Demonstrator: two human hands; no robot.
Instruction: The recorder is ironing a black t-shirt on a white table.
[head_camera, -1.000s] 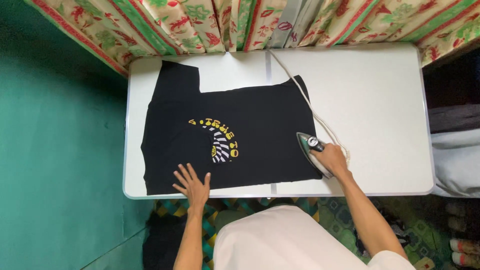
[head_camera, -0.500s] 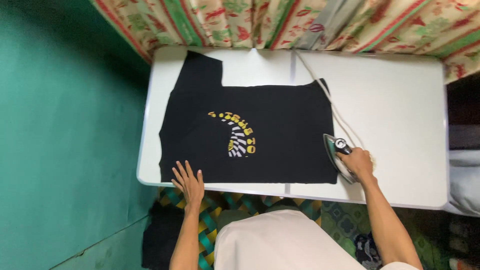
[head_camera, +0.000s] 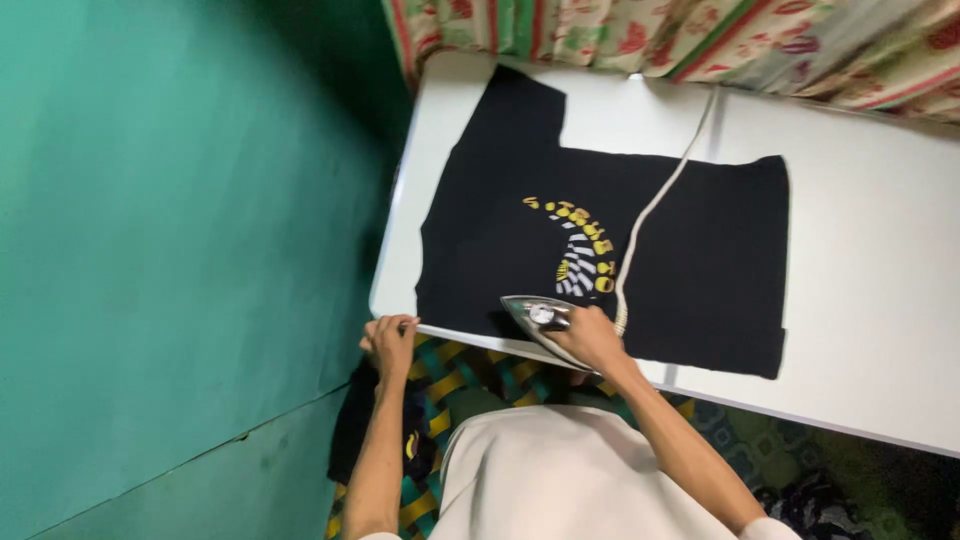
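A black T-shirt (head_camera: 690, 260) with a yellow and white print lies folded flat on a white table (head_camera: 880, 300). My right hand (head_camera: 590, 338) grips the handle of a silver iron (head_camera: 535, 320), which rests on the shirt's near edge, just below the print. Its white cord (head_camera: 655, 205) trails back across the shirt toward the curtain. My left hand (head_camera: 390, 340) is at the table's near left corner, fingers curled over the edge beside the shirt's hem; whether it pinches the fabric is unclear.
A green wall (head_camera: 180, 220) runs close along the table's left side. A flowered curtain (head_camera: 700, 35) hangs behind the table. Below the near edge lie a woven patterned mat (head_camera: 455, 365) and a dark garment (head_camera: 365, 430) on the floor.
My right hand slid the iron left from the shirt's right edge to its near middle. My left hand lifted off the shirt and curled onto the table corner. The view swung left.
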